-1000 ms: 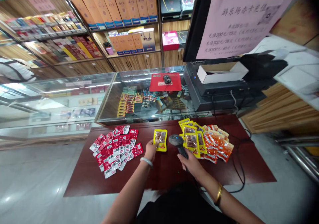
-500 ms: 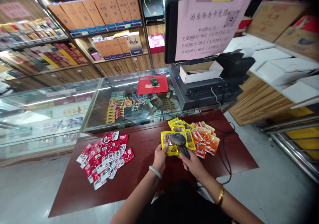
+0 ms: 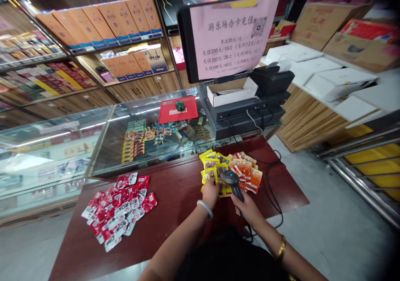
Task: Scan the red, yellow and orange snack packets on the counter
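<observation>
Packets (image 3: pixel 213 163), flat yellow plastic, mid-frame: prob. light, slippery, best edge-pinched; L hand (image 3: pixel 211 193) grip unclear; blk pistol-shaped scanner (image 3: pixel 232 182) gripped by R hand (image 3: pixel 248 208).

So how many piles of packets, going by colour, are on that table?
3: red packets on the left of the table, yellow packets by the left hand, orange packets just right of those. Another colour could be hidden underneath.

In front of you, the pink paper (image 3: pixel 229 43) on the screen (image 3: pixel 187 48) says 游乐场办卡充值, with 单次20元/次, 充值200元/15次, 充值300元/28次 and 充值500元/60次. Letters on the yellow packets (image 3: pixel 211 163) and red packets (image 3: pixel 117 208) are too small for you to read.
</observation>
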`<action>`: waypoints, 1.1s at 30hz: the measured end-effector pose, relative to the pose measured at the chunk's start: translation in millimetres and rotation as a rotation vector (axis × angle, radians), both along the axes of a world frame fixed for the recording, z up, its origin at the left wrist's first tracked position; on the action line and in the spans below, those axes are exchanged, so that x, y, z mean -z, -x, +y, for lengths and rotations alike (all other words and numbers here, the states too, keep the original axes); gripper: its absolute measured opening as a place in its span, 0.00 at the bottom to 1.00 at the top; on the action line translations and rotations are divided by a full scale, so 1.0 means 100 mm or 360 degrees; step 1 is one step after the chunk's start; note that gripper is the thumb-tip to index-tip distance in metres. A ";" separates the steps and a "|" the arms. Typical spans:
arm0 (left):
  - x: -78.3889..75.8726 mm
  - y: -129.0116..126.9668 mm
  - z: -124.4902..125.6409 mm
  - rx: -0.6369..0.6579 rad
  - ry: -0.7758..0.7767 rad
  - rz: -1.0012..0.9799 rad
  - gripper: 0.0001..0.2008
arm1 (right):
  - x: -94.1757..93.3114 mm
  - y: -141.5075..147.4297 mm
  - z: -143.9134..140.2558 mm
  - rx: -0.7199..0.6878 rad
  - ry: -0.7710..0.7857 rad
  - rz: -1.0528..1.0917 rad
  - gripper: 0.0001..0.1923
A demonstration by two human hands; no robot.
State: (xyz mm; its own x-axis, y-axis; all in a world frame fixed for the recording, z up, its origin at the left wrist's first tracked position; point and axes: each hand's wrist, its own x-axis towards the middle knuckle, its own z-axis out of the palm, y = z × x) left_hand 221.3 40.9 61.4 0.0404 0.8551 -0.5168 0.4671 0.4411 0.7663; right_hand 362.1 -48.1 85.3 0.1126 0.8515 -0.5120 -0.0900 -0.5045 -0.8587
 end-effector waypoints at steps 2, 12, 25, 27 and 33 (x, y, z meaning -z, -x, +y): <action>0.00 0.02 0.02 0.0127 -0.0062 0.0267 0.10 | 0.01 -0.04 0.01 -0.0013 -0.0002 0.0012 0.25; -0.01 -0.01 -0.06 0.0250 -0.0081 0.0613 0.21 | 0.01 -0.16 0.09 -0.0173 -0.0011 0.0074 0.23; 0.09 1.48 -0.62 -0.0224 -0.0013 0.0592 0.10 | -0.12 0.65 0.00 -0.0728 -0.0060 0.0055 0.19; 0.09 1.87 -0.67 -0.0266 -0.0086 0.0682 0.09 | -0.20 0.91 -0.02 -0.0749 -0.0056 0.0028 0.20; -0.03 2.93 -0.68 -0.0122 -0.0240 0.1044 0.15 | -0.22 1.75 -0.10 -0.0820 -0.0032 0.0050 0.27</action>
